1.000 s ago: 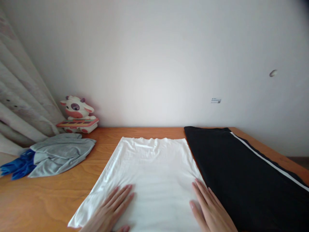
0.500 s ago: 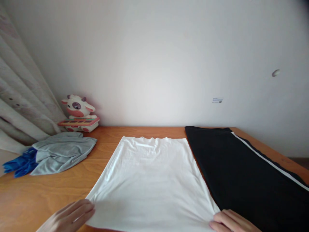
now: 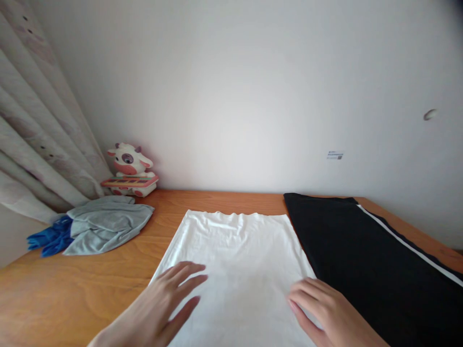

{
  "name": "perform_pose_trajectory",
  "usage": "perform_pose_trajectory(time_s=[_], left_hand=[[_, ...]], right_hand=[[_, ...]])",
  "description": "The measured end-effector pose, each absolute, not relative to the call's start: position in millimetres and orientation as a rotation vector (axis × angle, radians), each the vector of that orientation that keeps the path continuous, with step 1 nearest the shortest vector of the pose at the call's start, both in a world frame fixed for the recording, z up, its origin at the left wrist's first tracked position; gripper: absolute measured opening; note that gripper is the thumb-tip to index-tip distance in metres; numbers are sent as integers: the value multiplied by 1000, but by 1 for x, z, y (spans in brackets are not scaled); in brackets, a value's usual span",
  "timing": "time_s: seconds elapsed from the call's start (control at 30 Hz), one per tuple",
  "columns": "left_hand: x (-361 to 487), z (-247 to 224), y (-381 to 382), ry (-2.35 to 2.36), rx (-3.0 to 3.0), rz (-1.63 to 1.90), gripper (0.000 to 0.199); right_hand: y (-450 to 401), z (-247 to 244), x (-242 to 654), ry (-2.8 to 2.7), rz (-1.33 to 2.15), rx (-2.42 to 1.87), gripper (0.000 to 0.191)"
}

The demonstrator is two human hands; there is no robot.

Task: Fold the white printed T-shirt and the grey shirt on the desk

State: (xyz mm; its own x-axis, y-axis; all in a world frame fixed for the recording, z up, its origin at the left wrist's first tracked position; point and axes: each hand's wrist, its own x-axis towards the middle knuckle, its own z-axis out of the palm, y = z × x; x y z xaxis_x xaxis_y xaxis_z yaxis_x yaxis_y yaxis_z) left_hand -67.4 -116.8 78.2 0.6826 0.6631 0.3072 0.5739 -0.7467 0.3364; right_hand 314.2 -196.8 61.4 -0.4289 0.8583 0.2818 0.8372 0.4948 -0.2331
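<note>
Black garment (image 3: 361,260) beside white cloth (image 3: 238,270), cow toy (image 3: 130,164) beyond; left hand (image 3: 164,296) wide, right hand (image 3: 323,303) narrow

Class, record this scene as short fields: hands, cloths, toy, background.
Left hand: over white cloth, fingers spread
Right hand: over its right side, fingers curved
White cloth: spread on table, far edge wrinkled
Black cloth: right of white, striped white
Grey cloth: crumpled, left, beside blue cloth
Toy: cow with keyboard, near curtain
Background: wall with label
</note>
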Motion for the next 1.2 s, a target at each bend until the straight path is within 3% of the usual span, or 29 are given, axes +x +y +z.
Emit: perform_pose_trajectory(time_s=[0.1,0.27,0.43,0.87,1.2], left_hand=[[13,74,-79,918,2745,517,44],[88,13,-32,1128,2705,477,48],[86,-11,-29,1305,2625,519,53],[96,-8,-12,1383,2642,250,67],[87,-9,8,1282,2694,364,70]], right_hand=[[-145,63,273,-2251,44,-1489,26],[-80,7,245,-2162,39,-1582,39],[-72,-26,248,-1996,-47,-1651,39],[-74,-26,247,-2050,-41,-1689,43],[-73,-31,250,-2125,-66,-1742,45]])
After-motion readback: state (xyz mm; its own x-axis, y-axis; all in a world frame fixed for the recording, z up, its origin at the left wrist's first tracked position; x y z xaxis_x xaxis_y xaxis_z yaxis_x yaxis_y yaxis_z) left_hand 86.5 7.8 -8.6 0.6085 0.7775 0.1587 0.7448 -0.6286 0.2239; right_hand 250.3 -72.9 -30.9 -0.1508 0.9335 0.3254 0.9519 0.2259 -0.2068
